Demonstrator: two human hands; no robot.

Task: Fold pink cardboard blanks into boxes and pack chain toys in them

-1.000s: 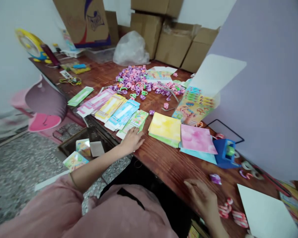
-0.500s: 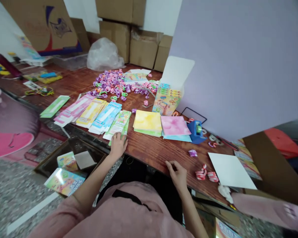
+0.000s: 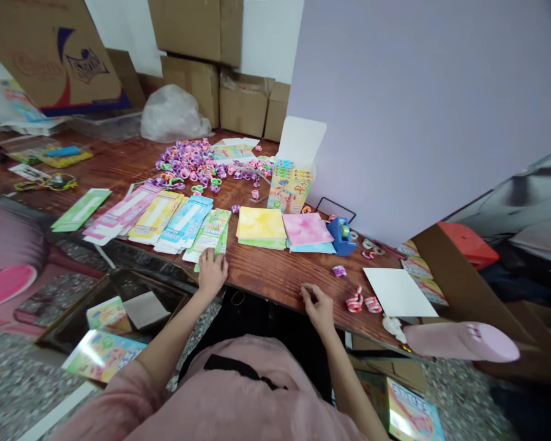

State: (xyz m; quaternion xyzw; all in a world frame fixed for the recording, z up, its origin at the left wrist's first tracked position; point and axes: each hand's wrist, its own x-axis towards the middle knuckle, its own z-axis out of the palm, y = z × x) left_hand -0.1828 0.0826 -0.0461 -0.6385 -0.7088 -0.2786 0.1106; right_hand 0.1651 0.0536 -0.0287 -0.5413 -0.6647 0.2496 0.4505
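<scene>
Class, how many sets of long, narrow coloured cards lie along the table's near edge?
5, from left to right: outer green set, pink set, yellow set, blue set, then second green set at the left hand. Cards underneath may be hidden.

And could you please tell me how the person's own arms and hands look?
The ungloved left hand and ungloved right hand show no bracelets at the wrists. A loose, dusty-pink fabric sleeve ends well above the left wrist; the right forearm is bare.
</scene>
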